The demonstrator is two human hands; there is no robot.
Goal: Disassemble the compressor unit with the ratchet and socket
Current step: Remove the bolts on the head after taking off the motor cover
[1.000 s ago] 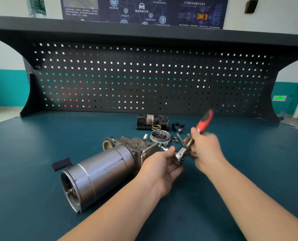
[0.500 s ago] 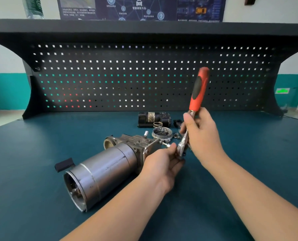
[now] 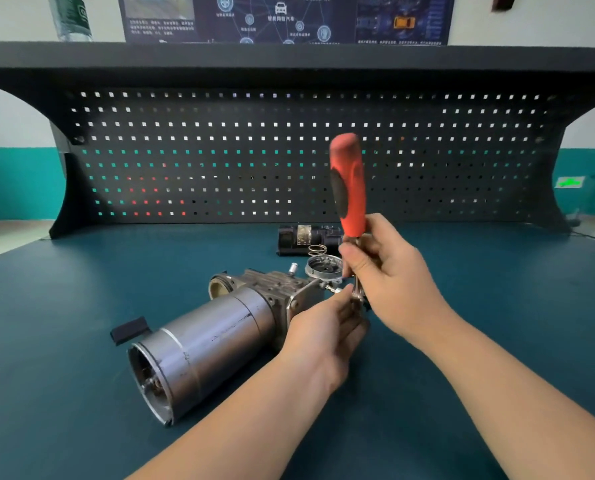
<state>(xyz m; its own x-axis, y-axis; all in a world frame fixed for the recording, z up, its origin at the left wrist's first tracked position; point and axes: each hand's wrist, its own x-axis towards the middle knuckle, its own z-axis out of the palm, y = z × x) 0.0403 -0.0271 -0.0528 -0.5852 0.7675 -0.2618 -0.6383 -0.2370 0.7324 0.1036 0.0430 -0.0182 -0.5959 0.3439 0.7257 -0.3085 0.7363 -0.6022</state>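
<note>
Our right hand (image 3: pixel 389 275) grips the ratchet (image 3: pixel 349 192) by its metal shank, red handle upright. Our left hand (image 3: pixel 324 337) pinches its head beside the compressor (image 3: pixel 206 344), which lies on its side on the bench (image 3: pixel 64 393).

A single head-worn wide-angle camera looks forward and down, close over the desk (image 3: pixel 81 341), facing the pegboard (image 3: pixel 220 150) behind.
</note>
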